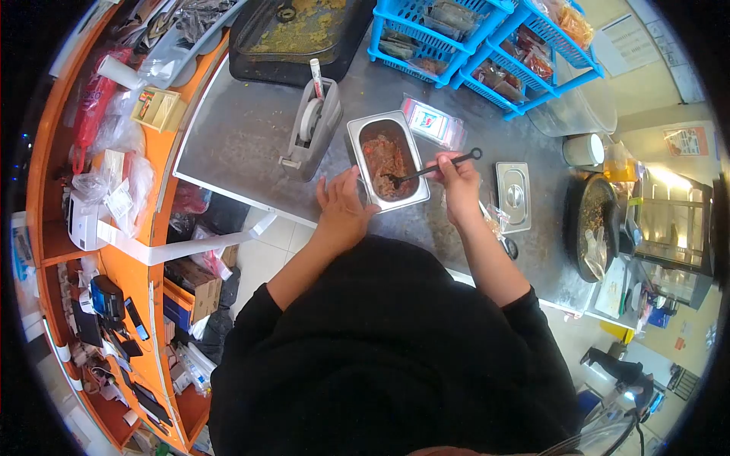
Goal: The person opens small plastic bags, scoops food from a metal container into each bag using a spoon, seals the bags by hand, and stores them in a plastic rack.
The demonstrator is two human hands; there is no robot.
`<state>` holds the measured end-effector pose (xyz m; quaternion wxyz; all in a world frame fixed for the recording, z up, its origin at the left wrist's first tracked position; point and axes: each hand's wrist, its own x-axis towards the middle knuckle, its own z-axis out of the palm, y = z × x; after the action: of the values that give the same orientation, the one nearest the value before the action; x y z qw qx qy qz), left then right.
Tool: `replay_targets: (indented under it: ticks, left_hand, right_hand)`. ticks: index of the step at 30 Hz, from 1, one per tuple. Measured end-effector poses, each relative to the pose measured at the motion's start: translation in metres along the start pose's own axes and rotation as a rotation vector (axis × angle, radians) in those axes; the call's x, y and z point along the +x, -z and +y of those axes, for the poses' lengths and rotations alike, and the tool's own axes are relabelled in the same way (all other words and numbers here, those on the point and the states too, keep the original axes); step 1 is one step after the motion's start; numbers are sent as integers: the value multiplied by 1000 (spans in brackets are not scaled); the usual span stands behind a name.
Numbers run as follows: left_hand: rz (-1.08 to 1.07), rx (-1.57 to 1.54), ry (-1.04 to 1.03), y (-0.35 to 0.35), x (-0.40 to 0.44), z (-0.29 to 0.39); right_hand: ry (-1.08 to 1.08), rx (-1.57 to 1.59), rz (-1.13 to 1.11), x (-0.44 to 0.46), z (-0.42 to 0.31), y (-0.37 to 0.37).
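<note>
Here, spoon (pixel 416 175) in a metal pan (pixel 403 201) of food (pixel 384 152)

My right hand (pixel 458 188) grasps the spoon's handle; the pan sits on the table (pixel 251 125), my left hand (pixel 341 215) touching its near left corner, though whether it grips I cannot tell

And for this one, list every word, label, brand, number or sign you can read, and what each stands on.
No text reads clearly.
Printed packet beside the metal container: too small.
White marker at the tape dispenser: too small.
Pale wall sheet: too faint.
Orange-and-white wall notice: too small.
Red package: too blurred.
</note>
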<state>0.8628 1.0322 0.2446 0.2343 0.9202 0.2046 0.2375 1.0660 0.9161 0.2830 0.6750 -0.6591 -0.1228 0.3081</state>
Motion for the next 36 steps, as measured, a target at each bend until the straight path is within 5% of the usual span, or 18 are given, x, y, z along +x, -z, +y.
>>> replay_targets:
  ticks: [10,17,20,21,24,25,31,34,36]
  left_hand:
    - [39,-220,167,26,17,12]
    - [-21,-101,97,29,16,11]
    - [-46,-83,94,27,12,12]
    - [-46,-87,100,29,13,13]
    - [-36,-88,114,28,12,12]
    - [-30,-88,115,28,12,11]
    - [-42,-113,149,28,12,13]
    - [-31,-94,147,29,12,12]
    - [-29,-89,142,28,12,12]
  right_hand:
    - [71,264,27,4,-18,18]
    - [610,-695,-172,-25,-18,0]
    - [583,-702,-279,-35,-19,-10]
    - [385,-520,-238,-36,-21,-13]
    - [471,-505,-185,-23,-16,-10]
    - [642,-752,-224,-21,-18,-7]
    - [210,-212,-103,-11,-2,-14]
    - [431,-550,-126,-15,-2,-14]
    - [276,-407,-157,-15,6,-16]
